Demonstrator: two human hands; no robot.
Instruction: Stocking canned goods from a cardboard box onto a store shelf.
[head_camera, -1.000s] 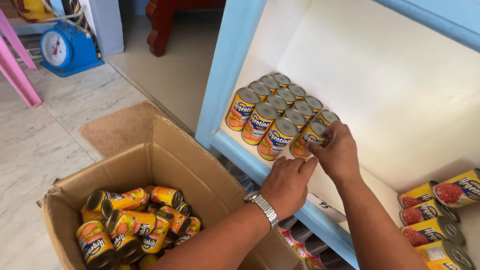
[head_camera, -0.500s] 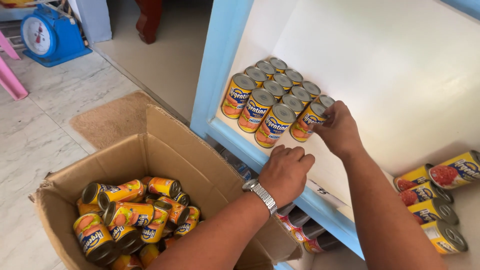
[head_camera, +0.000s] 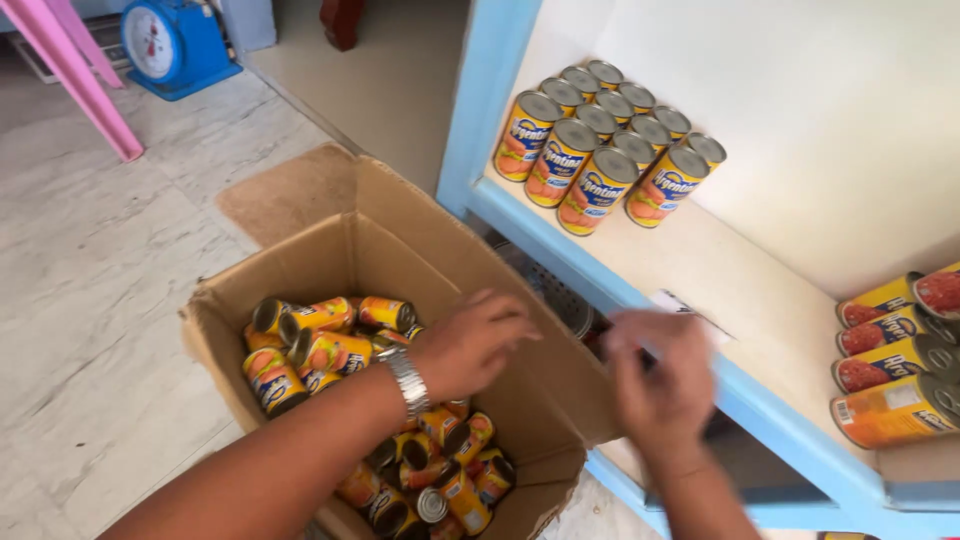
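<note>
cardboard box (head_camera: 300, 270) rim under left hand (head_camera: 470, 345), right hand (head_camera: 660, 375) alongside.

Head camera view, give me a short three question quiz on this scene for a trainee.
1. True or false: the cans standing on the shelf are upright.
2. Which hand is over the box of loose cans? A) left hand B) right hand
3. What does the left wrist wear?

Key:
1. True; they stand in rows at the shelf's left end.
2. A; the left hand is over the box, while the right hand is blurred near the shelf edge.
3. A metal watch.
</note>
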